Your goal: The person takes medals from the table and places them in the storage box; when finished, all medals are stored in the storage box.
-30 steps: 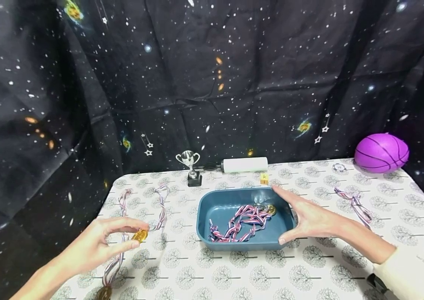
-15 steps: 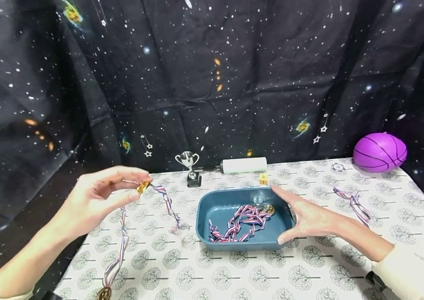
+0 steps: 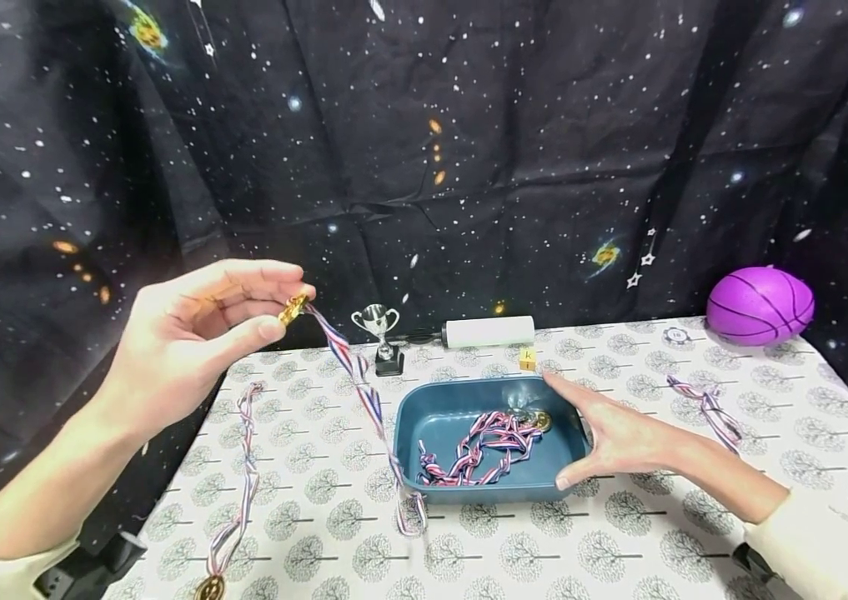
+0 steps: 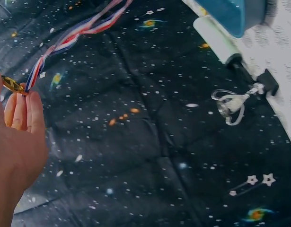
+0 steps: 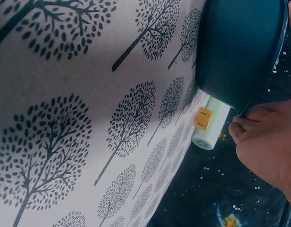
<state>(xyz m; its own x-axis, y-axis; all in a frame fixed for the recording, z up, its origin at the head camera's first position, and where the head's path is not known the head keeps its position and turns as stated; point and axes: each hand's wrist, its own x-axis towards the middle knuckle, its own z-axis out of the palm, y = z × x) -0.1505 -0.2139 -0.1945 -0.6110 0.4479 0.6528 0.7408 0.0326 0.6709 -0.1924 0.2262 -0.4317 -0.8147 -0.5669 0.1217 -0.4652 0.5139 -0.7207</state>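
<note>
My left hand (image 3: 183, 337) is raised over the left side of the table and pinches a gold medal (image 3: 293, 309) between thumb and fingertips. From the medal a red, white and blue ribbon (image 3: 358, 375) slants down past the near left corner of a blue plastic tub (image 3: 494, 495); its looped end is near the tabletop. In the left wrist view the medal (image 4: 13, 84) shows edge-on at the fingertips. My right hand (image 3: 622, 433) spans the tub's right end, thumb at the near corner, fingers at the far one. Inside the tub lies a tangle of striped ribbons (image 3: 479, 446) with a gold medal (image 3: 541, 421).
Another ribboned medal (image 3: 210, 587) lies at the left. A striped ribbon (image 3: 709, 407) lies right of the tub. Along the back stand a silver trophy cup (image 3: 384, 337), a white cylinder (image 3: 489, 331), a yellow letter cube (image 3: 528, 359), a poker chip (image 3: 676, 335) and a purple ball (image 3: 761, 306).
My left hand has risen from near the tabletop with the gold medal, drawing its ribbon up and rightward toward the tub. My right hand and the tub have stayed in place.
</note>
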